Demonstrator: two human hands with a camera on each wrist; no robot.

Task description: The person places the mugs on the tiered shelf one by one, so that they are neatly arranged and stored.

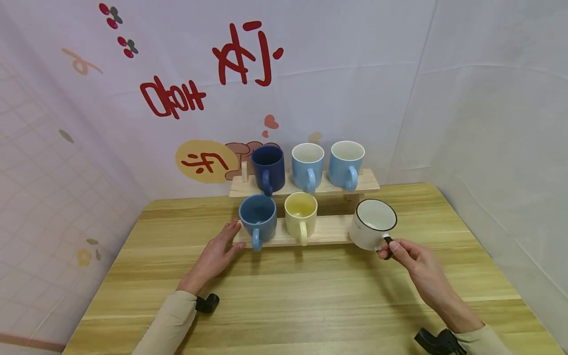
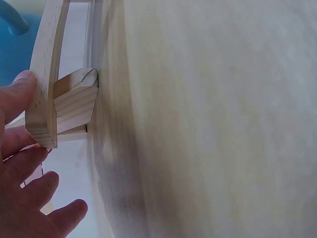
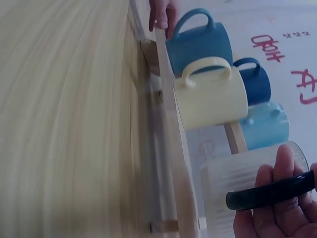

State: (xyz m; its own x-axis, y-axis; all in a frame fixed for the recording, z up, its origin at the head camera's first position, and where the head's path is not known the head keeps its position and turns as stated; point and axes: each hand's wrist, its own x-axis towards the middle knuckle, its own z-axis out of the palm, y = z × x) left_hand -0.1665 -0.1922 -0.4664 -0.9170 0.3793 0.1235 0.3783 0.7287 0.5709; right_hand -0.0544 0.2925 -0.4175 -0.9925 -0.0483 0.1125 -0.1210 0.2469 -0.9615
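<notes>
My right hand [image 1: 423,273] grips the black handle of a white enamel-style mug [image 1: 370,229] with a dark rim. The mug is tilted at the right end of the lower tier of a wooden two-tier rack [image 1: 333,229]; whether its base touches the plank I cannot tell. At that tier's left end my left hand [image 1: 217,254] holds the plank end [image 2: 42,119] between thumb and index finger, with the other fingers spread. Beside it stands a greyish-blue mug [image 1: 258,217], then a pale yellow mug [image 1: 301,214], both with handles toward me.
On the upper tier stand a dark blue mug [image 1: 268,168] and two light blue mugs, one in the middle [image 1: 307,167] and one on the right [image 1: 346,165]. The rack is on a wood-grain table [image 1: 301,296]. White printed cloth [image 1: 337,74] hangs behind.
</notes>
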